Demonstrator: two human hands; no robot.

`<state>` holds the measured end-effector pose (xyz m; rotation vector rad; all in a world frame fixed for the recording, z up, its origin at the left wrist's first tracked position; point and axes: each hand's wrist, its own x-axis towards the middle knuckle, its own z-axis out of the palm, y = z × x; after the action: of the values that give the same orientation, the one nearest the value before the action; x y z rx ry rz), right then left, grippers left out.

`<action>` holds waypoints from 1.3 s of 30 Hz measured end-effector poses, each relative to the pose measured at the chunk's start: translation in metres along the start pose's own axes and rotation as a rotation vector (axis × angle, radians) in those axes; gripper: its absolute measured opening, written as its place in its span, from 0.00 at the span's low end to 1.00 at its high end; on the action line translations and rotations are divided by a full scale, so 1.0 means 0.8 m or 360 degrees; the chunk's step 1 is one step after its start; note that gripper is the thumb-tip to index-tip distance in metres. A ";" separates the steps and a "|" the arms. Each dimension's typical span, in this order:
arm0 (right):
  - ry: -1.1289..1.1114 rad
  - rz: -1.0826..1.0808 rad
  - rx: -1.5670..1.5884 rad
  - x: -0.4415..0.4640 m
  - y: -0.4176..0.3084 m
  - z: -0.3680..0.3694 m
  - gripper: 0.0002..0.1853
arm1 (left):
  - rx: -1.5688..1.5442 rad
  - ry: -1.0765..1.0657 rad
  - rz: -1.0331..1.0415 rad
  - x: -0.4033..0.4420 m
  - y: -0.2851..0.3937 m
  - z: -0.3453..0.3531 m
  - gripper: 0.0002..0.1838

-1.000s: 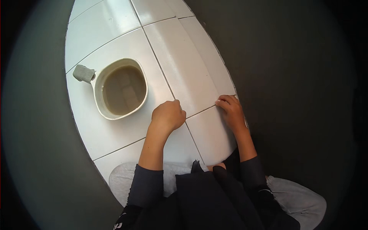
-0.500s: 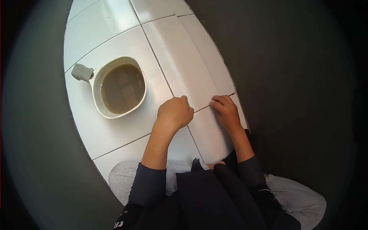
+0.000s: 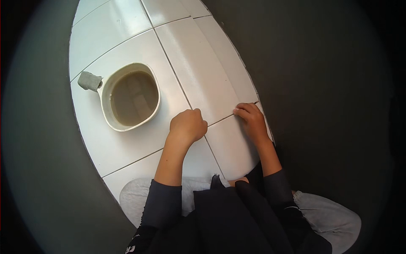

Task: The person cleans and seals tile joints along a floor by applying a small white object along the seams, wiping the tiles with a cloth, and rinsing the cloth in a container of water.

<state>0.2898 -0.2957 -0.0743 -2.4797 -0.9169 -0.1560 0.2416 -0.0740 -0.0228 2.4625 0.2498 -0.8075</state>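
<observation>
My left hand is closed in a fist just above the white tiles, its fingers curled under and hidden. Whatever it may hold does not show. To its right, my right hand has thumb and fingers bent together in a pinch close to a tile joint. Anything between those fingertips is too small to make out. Left of both hands stands a white dipper, holding murky brownish water. Grey cloth covers its handle, which points left.
The white tiled surface has dark joints and curves at both sides in this wide view. Dark floor lies beyond its edges. My legs in light grey trousers are folded at the near end.
My left hand has shifted a little left and my right hand slightly right and away from me, so the gap between them is wider. The dipper stays where it was.
</observation>
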 end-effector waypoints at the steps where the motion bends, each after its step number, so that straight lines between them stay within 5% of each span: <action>1: 0.0051 0.0067 -0.0035 0.000 0.012 -0.003 0.13 | -0.0011 0.0005 -0.0010 0.000 -0.001 -0.001 0.14; 7: -0.0082 -0.0172 -0.0021 -0.001 -0.031 0.014 0.13 | -0.0057 0.0013 0.0038 -0.001 0.013 -0.003 0.14; 15: 0.0051 -0.0008 -0.0003 -0.003 -0.003 0.007 0.14 | -0.0041 -0.0012 -0.0007 -0.001 0.009 -0.007 0.14; 20: 0.0084 0.0212 0.0007 0.007 0.004 0.002 0.08 | -0.0075 -0.0008 0.0068 0.002 0.006 0.004 0.13; 22: 0.0293 0.0617 0.0402 0.012 0.006 -0.001 0.08 | -0.0004 0.0013 0.0062 0.004 0.007 0.005 0.13; 27: 0.0240 0.0549 0.0400 0.002 0.007 0.013 0.09 | -0.0041 0.0025 0.0138 0.001 0.019 0.007 0.13; 31: 0.0207 0.0862 0.0472 0.018 0.002 0.018 0.09 | 0.0017 -0.0024 0.0153 -0.003 0.017 0.008 0.13; 39: 0.0218 0.0868 0.0519 0.131 0.020 0.043 0.07 | 0.0041 0.0004 0.0217 0.003 0.020 0.014 0.13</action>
<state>0.3786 -0.2283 -0.0826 -2.2800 -0.1697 0.0103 0.2431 -0.0935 -0.0252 2.4738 0.0719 -0.7539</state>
